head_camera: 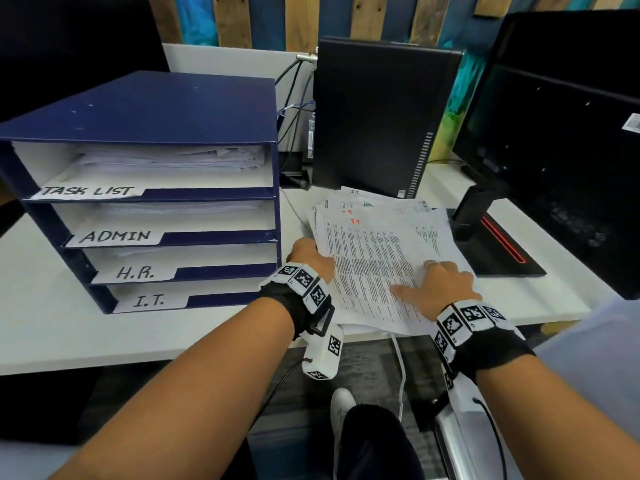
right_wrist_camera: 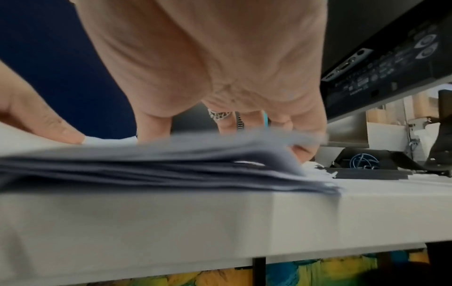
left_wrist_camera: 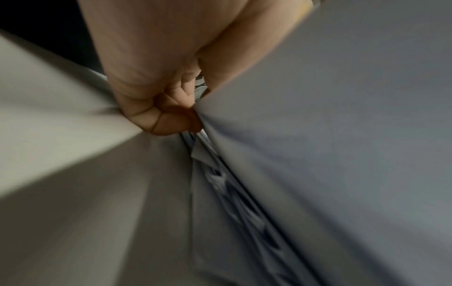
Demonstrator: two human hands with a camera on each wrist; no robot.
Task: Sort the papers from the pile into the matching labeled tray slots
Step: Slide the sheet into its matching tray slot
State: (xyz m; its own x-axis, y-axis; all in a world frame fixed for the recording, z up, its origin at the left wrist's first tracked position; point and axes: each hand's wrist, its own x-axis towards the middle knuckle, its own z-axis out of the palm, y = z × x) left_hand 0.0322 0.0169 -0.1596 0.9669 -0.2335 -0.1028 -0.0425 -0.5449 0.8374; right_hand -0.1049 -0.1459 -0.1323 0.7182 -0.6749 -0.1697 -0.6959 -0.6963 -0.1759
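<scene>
Head view alone: tray labels; left wrist view: left hand lifting sheet.

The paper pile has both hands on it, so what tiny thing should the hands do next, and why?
Probably lift the top sheet just enough to read its heading. The left hand already grips the pile's left edge, while the right hand presses flat on top. The sheet's label is unreadable here, so the right tray slot cannot be chosen yet.
</scene>
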